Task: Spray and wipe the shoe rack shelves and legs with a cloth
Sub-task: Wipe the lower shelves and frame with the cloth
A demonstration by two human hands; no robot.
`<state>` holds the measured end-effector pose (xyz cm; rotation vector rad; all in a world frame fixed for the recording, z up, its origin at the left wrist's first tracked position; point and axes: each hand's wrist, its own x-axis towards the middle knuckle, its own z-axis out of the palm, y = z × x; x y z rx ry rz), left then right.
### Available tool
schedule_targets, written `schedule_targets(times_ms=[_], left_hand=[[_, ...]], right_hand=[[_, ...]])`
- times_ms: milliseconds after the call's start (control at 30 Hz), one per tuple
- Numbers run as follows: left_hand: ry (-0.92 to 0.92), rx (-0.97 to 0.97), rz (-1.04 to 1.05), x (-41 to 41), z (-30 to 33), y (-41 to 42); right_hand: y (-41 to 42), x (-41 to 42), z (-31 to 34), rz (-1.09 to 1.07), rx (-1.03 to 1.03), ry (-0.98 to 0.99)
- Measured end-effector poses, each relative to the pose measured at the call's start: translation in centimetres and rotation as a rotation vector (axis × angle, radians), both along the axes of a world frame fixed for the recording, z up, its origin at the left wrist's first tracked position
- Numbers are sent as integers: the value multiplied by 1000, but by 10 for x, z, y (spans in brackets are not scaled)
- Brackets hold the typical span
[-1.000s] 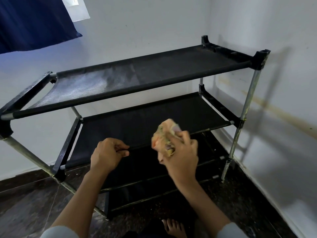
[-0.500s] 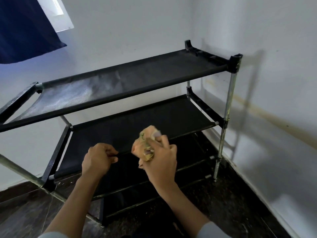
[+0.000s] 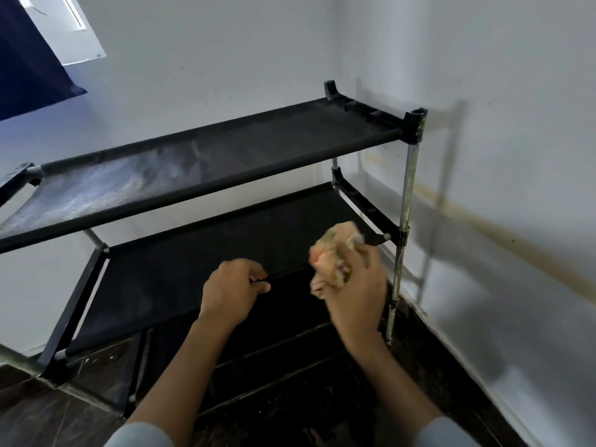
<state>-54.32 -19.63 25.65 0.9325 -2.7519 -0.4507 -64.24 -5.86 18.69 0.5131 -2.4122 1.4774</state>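
- The right hand [image 3: 353, 295] gripped the bunched cloth [image 3: 333, 253], held near the middle shelf's right end.
- The left hand [image 3: 230, 290] pinched that shelf's [image 3: 193, 269] front rail.
- The right front leg [image 3: 404, 221] stood upright just right of the cloth; the right hand was nearer.

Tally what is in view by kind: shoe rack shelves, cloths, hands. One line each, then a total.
Fabric shelves: 3, namely top shelf, middle shelf, bottom shelf
Cloths: 1, the bunched cloth
Hands: 2, namely left hand, right hand
Total: 6
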Motion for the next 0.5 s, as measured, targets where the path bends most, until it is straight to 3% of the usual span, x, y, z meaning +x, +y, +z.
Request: schedule_targets(times_ms=[133, 200, 400, 500], left_hand=[[-40, -13, 22, 0, 2, -4], [-45, 3, 33, 0, 2, -4], [-36, 27, 21, -3, 0, -8], [-33, 25, 30, -3, 0, -7]], right_hand=[[-19, 31, -8, 156, 114, 221], [-10, 10, -8, 189, 149, 229], [21, -42, -10, -188, -86, 17], [-2, -8, -11, -139, -23, 94]])
